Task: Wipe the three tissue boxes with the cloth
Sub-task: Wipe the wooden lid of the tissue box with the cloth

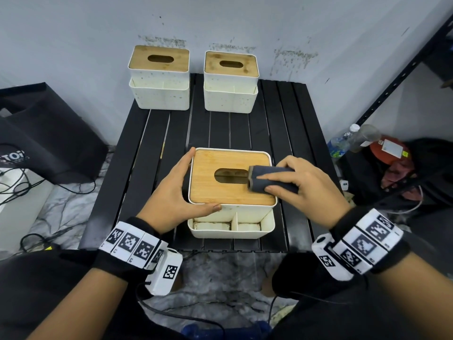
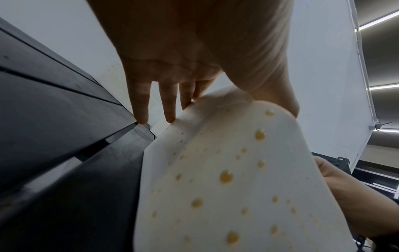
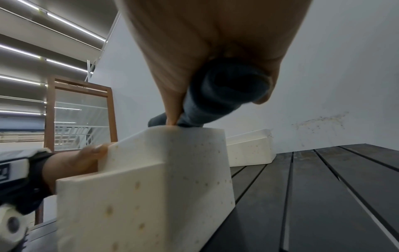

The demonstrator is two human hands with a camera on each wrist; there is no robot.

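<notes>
Nearest on the black slatted table [image 1: 282, 123], a white plastic tissue box with a bamboo lid [image 1: 220, 192], speckled yellow, is steadied by the left hand [image 1: 171, 192], fingers straight against its side. A rolled dark grey cloth [image 1: 269, 179] is gripped by the right hand [image 1: 311, 185], lying crosswise, seemingly touching the lid. Bare slats separate two matching white tissue boxes [image 1: 159, 79] at the far edge.

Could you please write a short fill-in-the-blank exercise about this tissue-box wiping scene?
1. The right hand holds a rolled dark ____ on the near tissue box's bamboo lid.
2. The left hand steadies that box's ____ side.
3. ____ more tissue boxes stand at the far edge of the black slatted table.

Missing words: cloth; left; Two
</notes>
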